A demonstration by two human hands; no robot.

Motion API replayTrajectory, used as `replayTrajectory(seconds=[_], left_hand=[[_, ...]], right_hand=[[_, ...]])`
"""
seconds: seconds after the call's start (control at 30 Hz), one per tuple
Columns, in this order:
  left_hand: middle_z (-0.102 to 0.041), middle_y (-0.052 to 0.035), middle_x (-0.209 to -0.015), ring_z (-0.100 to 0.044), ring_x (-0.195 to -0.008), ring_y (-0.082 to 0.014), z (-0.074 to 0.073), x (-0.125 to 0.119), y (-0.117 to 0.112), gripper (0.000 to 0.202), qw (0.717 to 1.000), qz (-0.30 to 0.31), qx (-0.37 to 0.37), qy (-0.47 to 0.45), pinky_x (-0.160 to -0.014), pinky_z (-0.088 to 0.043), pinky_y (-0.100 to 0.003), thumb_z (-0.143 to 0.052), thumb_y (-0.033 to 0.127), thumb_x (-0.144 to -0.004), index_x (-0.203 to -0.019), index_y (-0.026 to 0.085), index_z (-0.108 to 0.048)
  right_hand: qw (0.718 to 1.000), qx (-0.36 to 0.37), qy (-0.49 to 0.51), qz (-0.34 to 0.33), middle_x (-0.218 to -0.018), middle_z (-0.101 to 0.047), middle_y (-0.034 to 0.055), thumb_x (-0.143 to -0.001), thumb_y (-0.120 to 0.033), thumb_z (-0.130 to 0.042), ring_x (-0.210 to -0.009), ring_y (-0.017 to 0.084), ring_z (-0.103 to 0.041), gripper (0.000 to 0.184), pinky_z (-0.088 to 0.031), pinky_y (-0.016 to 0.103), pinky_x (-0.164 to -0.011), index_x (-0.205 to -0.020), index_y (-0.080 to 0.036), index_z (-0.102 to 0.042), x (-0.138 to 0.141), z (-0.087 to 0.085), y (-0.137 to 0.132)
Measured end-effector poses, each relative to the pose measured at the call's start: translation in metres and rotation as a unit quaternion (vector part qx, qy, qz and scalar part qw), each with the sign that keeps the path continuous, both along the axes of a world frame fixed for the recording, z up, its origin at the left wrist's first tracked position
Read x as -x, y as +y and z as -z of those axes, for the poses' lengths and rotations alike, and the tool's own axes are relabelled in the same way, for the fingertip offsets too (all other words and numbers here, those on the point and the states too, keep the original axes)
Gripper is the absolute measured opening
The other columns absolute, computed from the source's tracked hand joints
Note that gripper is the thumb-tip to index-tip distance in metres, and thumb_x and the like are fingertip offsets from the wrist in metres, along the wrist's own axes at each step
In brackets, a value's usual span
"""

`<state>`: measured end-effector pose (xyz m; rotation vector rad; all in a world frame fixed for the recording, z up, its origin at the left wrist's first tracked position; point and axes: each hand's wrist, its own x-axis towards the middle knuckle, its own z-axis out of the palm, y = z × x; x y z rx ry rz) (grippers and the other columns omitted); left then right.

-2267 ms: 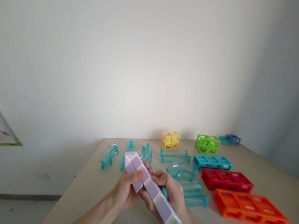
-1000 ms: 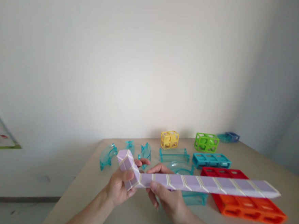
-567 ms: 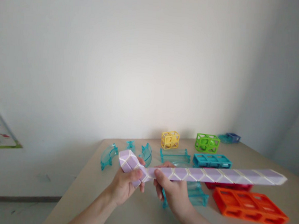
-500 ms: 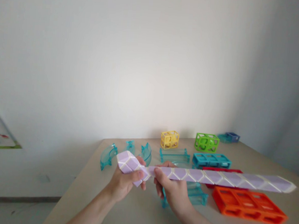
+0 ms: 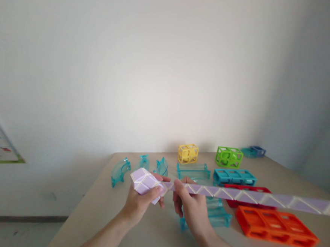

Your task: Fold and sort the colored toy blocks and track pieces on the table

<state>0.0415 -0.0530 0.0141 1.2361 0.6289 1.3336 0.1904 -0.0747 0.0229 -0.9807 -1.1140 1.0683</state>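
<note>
A long lilac and white twisting snake puzzle (image 5: 250, 197) stretches level from my hands out to the right, above the table. My left hand (image 5: 141, 202) is closed round its bent left end, thumb on top. Just right of it, my right hand (image 5: 191, 208) grips the straight part, fingers wrapped over it. Both hands hover over the near left part of the beige table (image 5: 105, 209).
On the table lie several clear teal curved and straight track pieces (image 5: 120, 170), a yellow cube frame (image 5: 188, 153), a green frame (image 5: 229, 157), a teal frame (image 5: 234, 177), a red frame (image 5: 246, 189) and an orange frame (image 5: 276, 227). A white wall stands behind.
The snake puzzle swung from pointing toward me to lying level, pointing right. Its left end has been twisted between my hands, and the far tip drifted further right.
</note>
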Motion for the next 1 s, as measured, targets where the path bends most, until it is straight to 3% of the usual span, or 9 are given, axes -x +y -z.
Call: replayTrajectory(seconds=[0.1,0.27,0.37,0.5,0.6,0.73,0.8,0.87,1.0], left_hand=[[-0.072,-0.0087,-0.095,-0.065,-0.056,-0.0151,-0.002,0.002,-0.004,0.025,0.998,0.004,-0.049,0.048,-0.055,-0.053,-0.031,-0.069,0.027,-0.078,-0.096,0.016,-0.056],[-0.074,-0.0041,-0.079,-0.066,-0.059,-0.0142,-0.009,0.004,-0.012,0.017,0.983,-0.043,-0.139,0.111,-0.064,-0.052,-0.029,-0.063,0.027,-0.083,-0.095,0.018,-0.056],[-0.073,-0.0033,-0.076,-0.067,-0.061,-0.0152,-0.009,0.004,-0.013,0.017,0.980,-0.053,-0.153,0.117,-0.066,-0.054,-0.030,-0.064,0.026,-0.083,-0.095,0.018,-0.057],[-0.074,-0.0072,-0.088,-0.064,-0.049,-0.0143,-0.008,0.000,-0.010,0.024,0.997,-0.031,-0.056,0.043,-0.046,-0.052,-0.027,-0.070,0.029,-0.076,-0.092,0.016,-0.057],[-0.074,-0.0070,-0.081,-0.060,-0.042,-0.0135,-0.010,-0.003,-0.005,0.034,0.999,-0.005,0.032,-0.039,-0.036,-0.048,-0.025,-0.076,0.030,-0.067,-0.090,0.014,-0.058],[-0.072,-0.0063,-0.071,-0.053,-0.035,-0.0086,-0.013,-0.003,0.000,0.033,0.990,0.002,0.115,-0.082,-0.029,-0.042,-0.018,-0.076,0.033,-0.068,-0.087,0.011,-0.060],[-0.071,-0.0064,-0.069,-0.051,-0.033,-0.0073,-0.013,-0.003,0.000,0.032,0.989,0.004,0.130,-0.075,-0.027,-0.040,-0.017,-0.074,0.036,-0.070,-0.084,0.010,-0.060],[-0.071,-0.0063,-0.071,-0.051,-0.032,-0.0072,-0.013,-0.002,0.000,0.033,0.991,0.009,0.122,-0.059,-0.026,-0.040,-0.017,-0.074,0.036,-0.071,-0.087,0.010,-0.061],[-0.072,-0.0065,-0.076,-0.054,-0.035,-0.0087,-0.011,0.000,0.000,0.036,0.997,0.007,0.079,-0.025,-0.028,-0.043,-0.019,-0.074,0.034,-0.071,-0.094,0.011,-0.060]], right_hand=[[0.999,0.008,-0.036,0.020,-0.036,-0.041,-0.0062,-0.080,-0.055,-0.057,-0.027,0.006,-0.036,0.045,-0.023,0.019,-0.030,-0.054,-0.020,-0.044,-0.001,-0.003,0.000],[0.997,-0.016,-0.071,0.040,-0.033,-0.040,-0.0057,-0.080,-0.052,-0.058,-0.029,0.007,-0.036,0.046,-0.026,0.020,-0.034,-0.051,-0.021,-0.042,-0.002,-0.010,-0.002],[0.996,-0.025,-0.078,0.043,-0.033,-0.040,-0.0057,-0.080,-0.052,-0.059,-0.030,0.007,-0.036,0.046,-0.026,0.020,-0.034,-0.051,-0.020,-0.043,-0.003,-0.009,-0.001],[0.997,-0.013,-0.069,0.020,-0.035,-0.040,-0.0057,-0.082,-0.055,-0.056,-0.029,0.007,-0.034,0.048,-0.023,0.020,-0.033,-0.052,-0.020,-0.042,-0.003,-0.003,-0.001],[0.998,-0.029,-0.062,-0.002,-0.039,-0.041,-0.0065,-0.083,-0.055,-0.057,-0.033,0.007,-0.035,0.044,-0.024,0.020,-0.035,-0.058,-0.020,-0.043,-0.004,0.000,-0.002],[0.988,-0.119,-0.095,-0.028,-0.052,-0.048,-0.0059,-0.084,-0.046,-0.060,-0.043,0.009,-0.041,0.028,-0.031,0.022,-0.043,-0.088,-0.019,-0.059,-0.007,-0.002,-0.006],[0.974,-0.167,-0.151,-0.033,-0.056,-0.052,-0.0040,-0.084,-0.042,-0.060,-0.047,0.011,-0.044,0.025,-0.033,0.023,-0.046,-0.091,-0.019,-0.063,-0.010,-0.005,-0.008],[0.957,-0.197,-0.212,-0.016,-0.055,-0.054,-0.0019,-0.086,-0.039,-0.057,-0.048,0.011,-0.046,0.023,-0.034,0.024,-0.049,-0.079,-0.019,-0.066,-0.013,-0.007,-0.010],[0.943,-0.202,-0.264,0.021,-0.048,-0.052,-0.0020,-0.088,-0.037,-0.054,-0.044,0.012,-0.047,0.028,-0.035,0.026,-0.047,-0.069,-0.019,-0.065,-0.016,-0.010,-0.013]])
